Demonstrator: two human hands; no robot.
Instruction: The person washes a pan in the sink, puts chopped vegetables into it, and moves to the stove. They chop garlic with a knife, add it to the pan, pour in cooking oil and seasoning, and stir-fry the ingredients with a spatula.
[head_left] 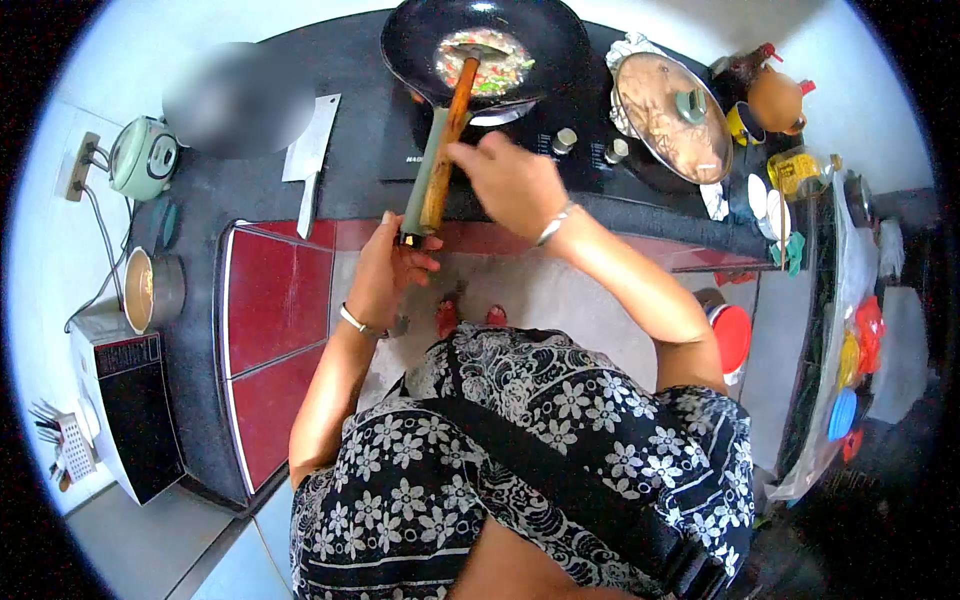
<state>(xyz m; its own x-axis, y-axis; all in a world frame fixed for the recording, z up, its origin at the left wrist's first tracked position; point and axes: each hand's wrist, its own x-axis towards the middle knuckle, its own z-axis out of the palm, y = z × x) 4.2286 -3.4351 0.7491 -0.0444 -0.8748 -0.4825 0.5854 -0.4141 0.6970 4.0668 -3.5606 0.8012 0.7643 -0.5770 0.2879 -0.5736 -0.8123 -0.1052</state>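
Note:
A dark wok (405,55) sits on the stove, with chopped food (510,72) in pale, red and green bits inside. My left hand (385,275) is closed around the black end of the wok's green handle. A spatula (462,100) with a long wooden handle rests its metal head in the food, its handle lying along the wok's handle. My right hand (515,185), slightly blurred, has its fingers closed at the middle of the spatula's wooden handle. The spatula's lower end comes near my left hand.
A cleaver (312,145) lies left of the stove, its handle over the counter edge. A glass lid (660,120) covers something at right. A green rice cooker (145,158), a metal pot (165,290) and a microwave (140,420) stand at left. An oil bottle (795,175) is at right.

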